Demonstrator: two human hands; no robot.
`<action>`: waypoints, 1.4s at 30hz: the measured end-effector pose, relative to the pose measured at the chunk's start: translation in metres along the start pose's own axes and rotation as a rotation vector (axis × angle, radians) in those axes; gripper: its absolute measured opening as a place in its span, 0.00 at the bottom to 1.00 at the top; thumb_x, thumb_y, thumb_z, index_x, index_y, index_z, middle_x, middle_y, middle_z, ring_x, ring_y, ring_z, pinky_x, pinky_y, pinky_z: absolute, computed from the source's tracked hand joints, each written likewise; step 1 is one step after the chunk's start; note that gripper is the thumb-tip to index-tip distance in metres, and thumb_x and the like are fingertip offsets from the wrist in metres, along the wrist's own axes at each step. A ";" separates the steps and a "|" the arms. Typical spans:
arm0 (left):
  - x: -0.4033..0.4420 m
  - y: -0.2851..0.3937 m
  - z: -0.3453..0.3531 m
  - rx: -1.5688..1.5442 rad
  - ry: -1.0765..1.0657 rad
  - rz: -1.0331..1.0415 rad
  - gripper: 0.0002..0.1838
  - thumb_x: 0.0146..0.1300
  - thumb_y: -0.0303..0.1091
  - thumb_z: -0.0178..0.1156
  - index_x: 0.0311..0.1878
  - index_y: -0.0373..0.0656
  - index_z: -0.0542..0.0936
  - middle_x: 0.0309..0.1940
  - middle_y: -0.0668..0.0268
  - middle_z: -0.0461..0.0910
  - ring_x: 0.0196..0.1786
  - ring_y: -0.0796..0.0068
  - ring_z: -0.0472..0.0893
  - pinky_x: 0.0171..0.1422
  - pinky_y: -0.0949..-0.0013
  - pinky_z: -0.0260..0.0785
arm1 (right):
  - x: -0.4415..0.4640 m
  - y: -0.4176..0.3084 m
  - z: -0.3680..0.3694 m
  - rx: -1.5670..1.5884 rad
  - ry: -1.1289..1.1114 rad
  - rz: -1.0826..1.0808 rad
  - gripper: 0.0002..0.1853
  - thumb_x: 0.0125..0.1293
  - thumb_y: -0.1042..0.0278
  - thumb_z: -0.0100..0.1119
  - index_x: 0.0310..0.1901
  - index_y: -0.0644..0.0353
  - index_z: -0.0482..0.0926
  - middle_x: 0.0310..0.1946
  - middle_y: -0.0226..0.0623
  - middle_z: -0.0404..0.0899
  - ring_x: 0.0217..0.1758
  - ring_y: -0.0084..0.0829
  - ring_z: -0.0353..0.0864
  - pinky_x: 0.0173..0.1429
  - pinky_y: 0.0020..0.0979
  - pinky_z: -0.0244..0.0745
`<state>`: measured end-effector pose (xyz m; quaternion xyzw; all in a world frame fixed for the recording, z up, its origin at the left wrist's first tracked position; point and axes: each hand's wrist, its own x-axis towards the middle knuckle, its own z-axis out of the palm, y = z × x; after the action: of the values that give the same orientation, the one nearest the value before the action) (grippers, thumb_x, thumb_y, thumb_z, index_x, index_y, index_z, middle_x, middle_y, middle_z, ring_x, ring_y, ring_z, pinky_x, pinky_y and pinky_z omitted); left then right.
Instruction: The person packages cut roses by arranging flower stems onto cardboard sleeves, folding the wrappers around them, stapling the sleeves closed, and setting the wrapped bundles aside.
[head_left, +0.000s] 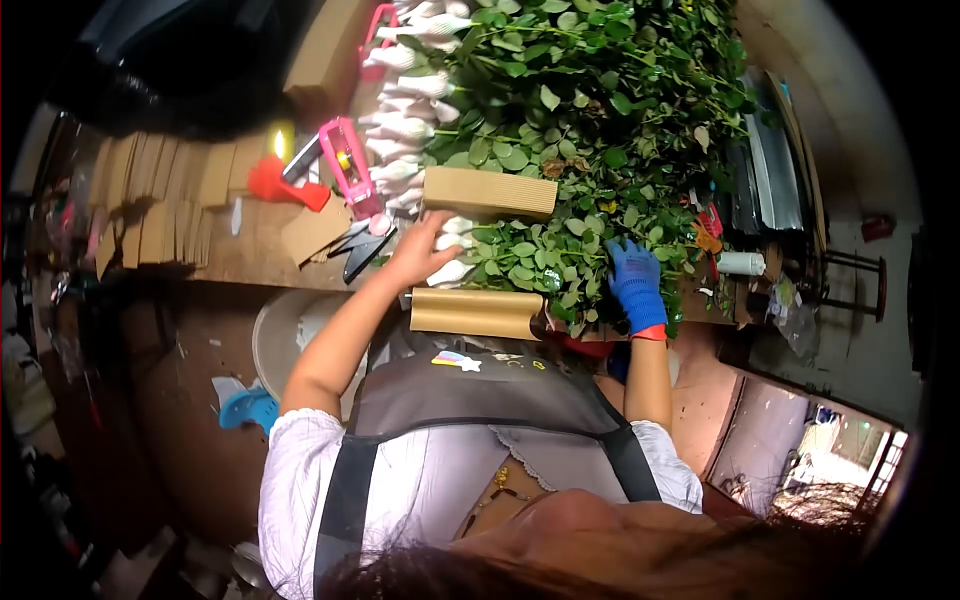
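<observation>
**Small row of wrapped flowers steadied by 2 hands between 2 pieces of cardboard**

The small row of flowers lies flat at the near edge of the worktable point(250, 245). At least 3 white-wrapped heads point(451, 272) point left; their leafy stems point(520, 250) run right. The wraps look pale, ribbed and snug, the foliage dense, green and slightly glossy.

The step in hand appears to be arranging or steadying this row. The left hand point(412, 255), bare, is at the heads, thumb apart from the fingers, which reach the end of the far cardboard point(490, 190); whether they pinch it, I cannot tell. The right hand point(635, 275), in a blue glove, lies palm down over the stems, fingers pointing far; whether they press together or grip beneath the leaves is hidden. Shifting the row would call for light pressure at the heads and support along the stems, so nothing bends or snags.

On the near side lies a folded cardboard piece point(475, 313). Beyond the far cardboard is a larger heap of leafy stems point(600, 110), its wrapped heads also left. Farther left are a pink tool point(347, 165), a red tool point(285, 182) and stacked cardboard pieces point(165, 200); a white roll point(741, 263) lies right.
</observation>
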<state>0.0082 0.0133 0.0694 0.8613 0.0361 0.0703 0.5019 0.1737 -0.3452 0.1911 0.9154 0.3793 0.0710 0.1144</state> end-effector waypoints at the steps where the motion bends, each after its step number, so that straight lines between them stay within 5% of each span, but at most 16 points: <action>1: 0.001 -0.003 0.002 -0.007 0.016 0.020 0.33 0.60 0.35 0.72 0.66 0.39 0.70 0.53 0.51 0.78 0.54 0.51 0.81 0.58 0.58 0.75 | 0.002 -0.012 -0.008 -0.120 0.068 -0.024 0.22 0.60 0.71 0.61 0.58 0.49 0.81 0.45 0.40 0.85 0.45 0.46 0.84 0.48 0.45 0.80; 4: 0.001 -0.006 0.002 0.012 0.011 0.037 0.33 0.60 0.35 0.72 0.66 0.38 0.70 0.55 0.51 0.78 0.56 0.51 0.81 0.59 0.58 0.75 | 0.035 -0.069 -0.076 0.339 0.206 -0.086 0.24 0.62 0.66 0.62 0.61 0.48 0.78 0.41 0.41 0.86 0.42 0.46 0.85 0.48 0.44 0.80; 6: 0.000 -0.007 0.003 0.013 0.027 0.049 0.32 0.60 0.35 0.71 0.66 0.38 0.71 0.56 0.50 0.78 0.57 0.51 0.81 0.61 0.58 0.75 | 0.040 -0.113 -0.070 0.750 -0.001 -0.324 0.24 0.63 0.60 0.62 0.62 0.48 0.78 0.35 0.39 0.86 0.38 0.46 0.86 0.47 0.43 0.80; 8: 0.000 -0.001 0.001 -0.024 -0.008 -0.043 0.32 0.60 0.35 0.71 0.66 0.38 0.71 0.56 0.51 0.77 0.57 0.52 0.80 0.60 0.58 0.75 | 0.056 -0.156 -0.052 0.473 -0.299 -0.338 0.19 0.64 0.55 0.60 0.56 0.48 0.82 0.32 0.38 0.86 0.36 0.46 0.86 0.45 0.44 0.79; 11: -0.001 -0.003 0.003 0.010 0.006 0.003 0.32 0.60 0.36 0.72 0.66 0.39 0.72 0.56 0.52 0.77 0.57 0.52 0.80 0.59 0.58 0.75 | 0.078 -0.176 0.002 0.229 -0.446 -0.400 0.16 0.64 0.51 0.59 0.50 0.46 0.83 0.33 0.39 0.86 0.37 0.46 0.86 0.43 0.45 0.78; 18: 0.001 -0.004 0.003 0.000 0.044 0.063 0.28 0.59 0.37 0.71 0.60 0.40 0.74 0.57 0.51 0.74 0.56 0.45 0.77 0.57 0.54 0.72 | 0.086 -0.154 -0.009 0.480 -0.331 0.020 0.17 0.70 0.44 0.54 0.52 0.41 0.82 0.38 0.42 0.87 0.42 0.46 0.87 0.49 0.47 0.80; 26: 0.000 0.003 -0.001 -0.020 0.001 -0.008 0.29 0.59 0.36 0.72 0.62 0.39 0.74 0.60 0.51 0.74 0.61 0.45 0.76 0.63 0.54 0.71 | 0.110 -0.155 -0.008 0.683 -0.494 0.000 0.24 0.62 0.45 0.62 0.57 0.44 0.82 0.43 0.43 0.87 0.49 0.45 0.86 0.55 0.44 0.80; 28: -0.001 0.002 0.001 -0.018 0.005 -0.037 0.31 0.59 0.36 0.72 0.63 0.39 0.73 0.60 0.51 0.74 0.63 0.46 0.75 0.65 0.55 0.70 | 0.102 -0.168 0.008 0.587 -0.317 0.015 0.19 0.63 0.46 0.63 0.49 0.48 0.83 0.38 0.44 0.87 0.43 0.46 0.87 0.50 0.45 0.79; 32: 0.000 0.006 -0.002 -0.017 -0.015 -0.130 0.33 0.61 0.39 0.72 0.64 0.39 0.69 0.49 0.48 0.81 0.53 0.45 0.81 0.56 0.53 0.74 | 0.097 -0.186 0.040 0.506 -0.229 0.052 0.15 0.64 0.47 0.62 0.40 0.48 0.81 0.30 0.41 0.86 0.34 0.47 0.86 0.40 0.49 0.77; 34: 0.006 0.029 -0.016 0.117 -0.007 -0.254 0.28 0.67 0.52 0.64 0.57 0.39 0.70 0.41 0.47 0.84 0.44 0.44 0.83 0.47 0.51 0.74 | 0.095 -0.184 0.051 0.538 -0.172 0.035 0.16 0.65 0.44 0.61 0.43 0.45 0.84 0.30 0.40 0.86 0.34 0.47 0.86 0.41 0.48 0.78; 36: 0.013 0.029 -0.009 0.150 0.069 -0.351 0.18 0.74 0.49 0.57 0.48 0.41 0.77 0.30 0.47 0.82 0.37 0.44 0.83 0.41 0.52 0.72 | 0.090 -0.184 0.066 0.514 -0.017 -0.021 0.14 0.66 0.45 0.61 0.42 0.45 0.83 0.28 0.39 0.85 0.31 0.48 0.85 0.39 0.49 0.77; 38: 0.011 0.034 -0.005 0.060 0.234 -0.274 0.19 0.75 0.47 0.54 0.35 0.41 0.78 0.25 0.49 0.79 0.30 0.45 0.81 0.34 0.52 0.69 | 0.092 -0.182 0.048 0.534 -0.155 -0.008 0.14 0.66 0.49 0.59 0.39 0.50 0.80 0.30 0.42 0.85 0.34 0.49 0.85 0.39 0.50 0.76; 42: 0.001 0.030 -0.003 0.031 0.318 -0.170 0.18 0.75 0.41 0.57 0.31 0.38 0.77 0.23 0.52 0.76 0.25 0.52 0.75 0.32 0.59 0.66 | 0.096 -0.179 0.040 0.475 -0.148 -0.018 0.10 0.64 0.55 0.60 0.37 0.50 0.83 0.32 0.40 0.86 0.37 0.45 0.87 0.42 0.47 0.78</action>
<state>0.0082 0.0006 0.0972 0.8409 0.1887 0.1623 0.4806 0.1280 -0.1601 0.1093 0.9160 0.3839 -0.0884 -0.0761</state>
